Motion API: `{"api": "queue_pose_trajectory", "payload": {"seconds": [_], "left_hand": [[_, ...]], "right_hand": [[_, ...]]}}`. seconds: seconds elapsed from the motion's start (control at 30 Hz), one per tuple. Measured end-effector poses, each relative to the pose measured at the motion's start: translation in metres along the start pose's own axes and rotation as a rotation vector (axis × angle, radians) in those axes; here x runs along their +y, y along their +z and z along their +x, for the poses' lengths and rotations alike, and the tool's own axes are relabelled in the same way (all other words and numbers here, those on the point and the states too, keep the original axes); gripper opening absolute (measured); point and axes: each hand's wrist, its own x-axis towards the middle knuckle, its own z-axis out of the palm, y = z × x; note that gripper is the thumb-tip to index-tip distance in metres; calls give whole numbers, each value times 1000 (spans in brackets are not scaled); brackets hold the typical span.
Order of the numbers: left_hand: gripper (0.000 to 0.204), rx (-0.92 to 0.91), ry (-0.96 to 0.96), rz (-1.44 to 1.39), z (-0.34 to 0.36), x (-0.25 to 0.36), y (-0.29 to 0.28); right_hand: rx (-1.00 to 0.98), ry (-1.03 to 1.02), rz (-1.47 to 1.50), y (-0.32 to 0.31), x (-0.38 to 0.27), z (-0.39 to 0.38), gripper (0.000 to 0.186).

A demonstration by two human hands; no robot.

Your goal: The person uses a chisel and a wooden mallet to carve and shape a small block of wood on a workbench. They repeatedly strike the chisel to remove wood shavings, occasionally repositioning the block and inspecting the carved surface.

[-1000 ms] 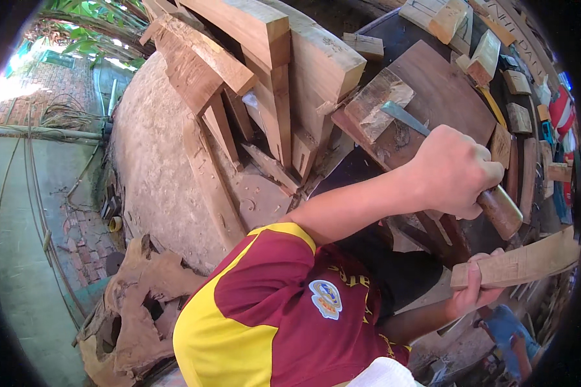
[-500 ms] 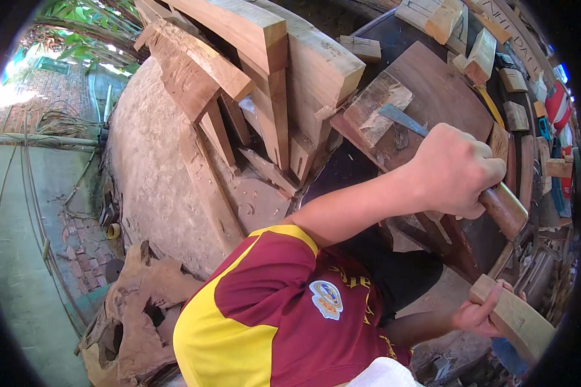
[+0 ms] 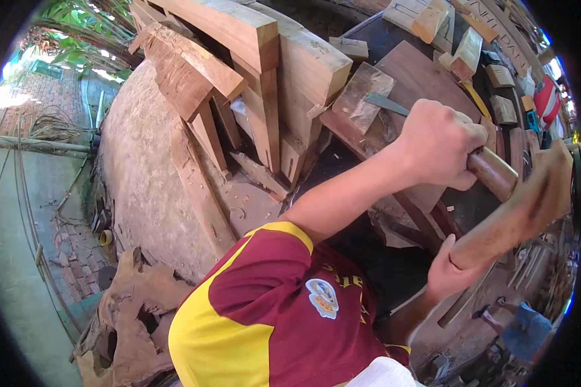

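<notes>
My left hand point(image 3: 440, 143) is wrapped round a chisel point(image 3: 494, 173) with a brown wooden handle. Its grey blade slants down to the left, and the tip meets a small wood block point(image 3: 358, 106), whose top has a pale cut patch. That block rests on a wide reddish-brown board point(image 3: 423, 71). In my right hand point(image 3: 447, 274) is a thick wooden club point(image 3: 507, 226), blurred by motion and raised beside the butt of the chisel handle. I cannot tell whether club and handle touch.
Large sawn timbers point(image 3: 316, 58) lean to the left of the board. Several wood offcuts point(image 3: 466, 55) and a yellow-handled tool point(image 3: 478, 100) lie beyond it. A gnarled wood stump point(image 3: 142, 316) stands at lower left, and a blue cloth point(image 3: 526, 329) is at lower right.
The club in my right hand has swung up toward the chisel's handle end. My left hand and the chisel keep their place on the block, while the whole view has shifted slightly.
</notes>
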Motion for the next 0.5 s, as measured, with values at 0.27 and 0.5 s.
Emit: {"api": "queue_pose_trajectory", "payload": {"seconds": [0.27,0.5], "left_hand": [[24,-8,-23,60,-5,0,0],[25,-54,-60,110,-5,3,3]], "right_hand": [[676,723,814,0,-21,20,60],[574,630,654,-5,-14,8,62]]}}
